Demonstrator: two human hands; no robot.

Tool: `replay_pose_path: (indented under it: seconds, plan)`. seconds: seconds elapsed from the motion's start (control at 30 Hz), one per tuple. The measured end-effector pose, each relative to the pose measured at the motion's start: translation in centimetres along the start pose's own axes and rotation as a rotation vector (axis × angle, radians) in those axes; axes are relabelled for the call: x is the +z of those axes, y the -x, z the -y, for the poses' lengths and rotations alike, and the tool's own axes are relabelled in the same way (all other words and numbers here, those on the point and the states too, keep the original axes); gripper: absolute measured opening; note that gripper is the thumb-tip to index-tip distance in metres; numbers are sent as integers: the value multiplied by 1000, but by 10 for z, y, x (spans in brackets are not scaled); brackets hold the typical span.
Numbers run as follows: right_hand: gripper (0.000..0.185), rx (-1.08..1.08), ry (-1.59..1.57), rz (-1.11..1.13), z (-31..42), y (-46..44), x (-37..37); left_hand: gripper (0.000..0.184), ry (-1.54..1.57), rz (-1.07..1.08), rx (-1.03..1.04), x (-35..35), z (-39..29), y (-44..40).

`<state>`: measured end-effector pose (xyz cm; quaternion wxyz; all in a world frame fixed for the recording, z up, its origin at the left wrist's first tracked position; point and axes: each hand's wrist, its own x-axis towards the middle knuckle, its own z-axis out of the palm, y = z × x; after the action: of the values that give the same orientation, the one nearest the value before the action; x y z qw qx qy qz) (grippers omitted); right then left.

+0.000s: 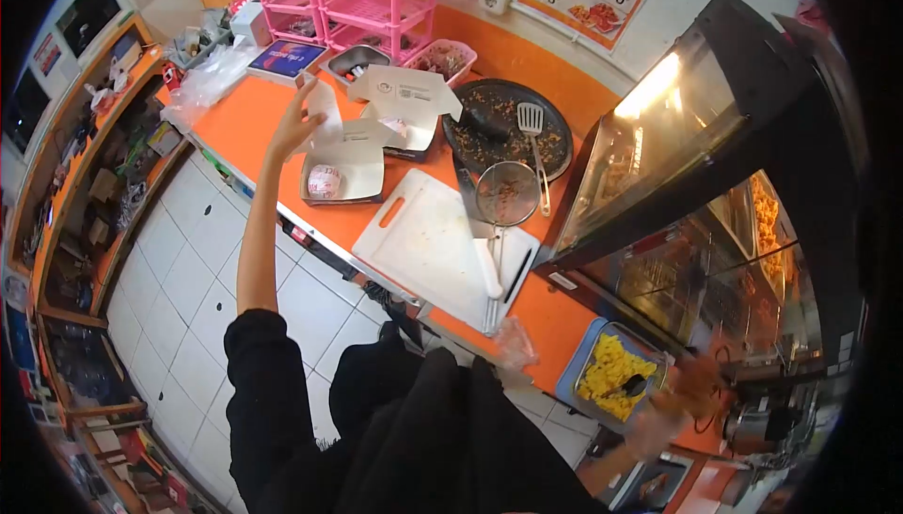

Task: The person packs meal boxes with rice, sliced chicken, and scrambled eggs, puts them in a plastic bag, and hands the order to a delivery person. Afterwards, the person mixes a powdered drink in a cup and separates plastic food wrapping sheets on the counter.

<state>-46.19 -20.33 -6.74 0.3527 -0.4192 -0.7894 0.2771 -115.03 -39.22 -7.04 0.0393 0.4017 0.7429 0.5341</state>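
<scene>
My left hand (295, 125) reaches over the counter, its fingers closed on the raised lid of a cardboard takeaway box (362, 187). Inside that box sits a round paper-wrapped bundle (324, 181) with red print. Just behind stands a second open takeaway box (414, 91), with another wrapped bundle (395, 126) partly visible in it. At lower right my right hand (656, 431), blurred and seemingly in a clear plastic glove, holds a browned piece of fried chicken (694, 387). The chicken is beside a tub of yellow food (613, 375) with a dark-ended utensil in it.
A white cutting board (404, 232) bears a knife (487, 268). Behind it are a strainer (508, 192), a slotted turner (531, 121) and a crumb-covered black pan (484, 105). A lit glass food warmer (658, 185) stands right; pink racks (376, 6) stand at the back.
</scene>
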Motion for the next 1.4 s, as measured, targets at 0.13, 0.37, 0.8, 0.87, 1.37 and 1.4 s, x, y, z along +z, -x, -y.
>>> replay_pose_path:
  seconds: [0.13,0.37,0.8,0.87,1.37,1.4]
  plan:
    - [49,5,-288,422,73,-18,131,52,-154,27,-68,15,25,-24]
    - [50,-114,-607,668,147,-65,306,17,-362,16,143,25,50,-15]
    - [18,25,577,281,81,-102,294,23,-834,-200,366,37,-22,20]
    - [21,89,637,289,45,-107,309,25,-736,-188,390,50,-34,31]
    - [29,6,550,266,9,-96,338,91,-370,797,450,175,-29,115]
    - [28,69,564,275,8,-96,339,91,-368,804,452,178,-27,115]
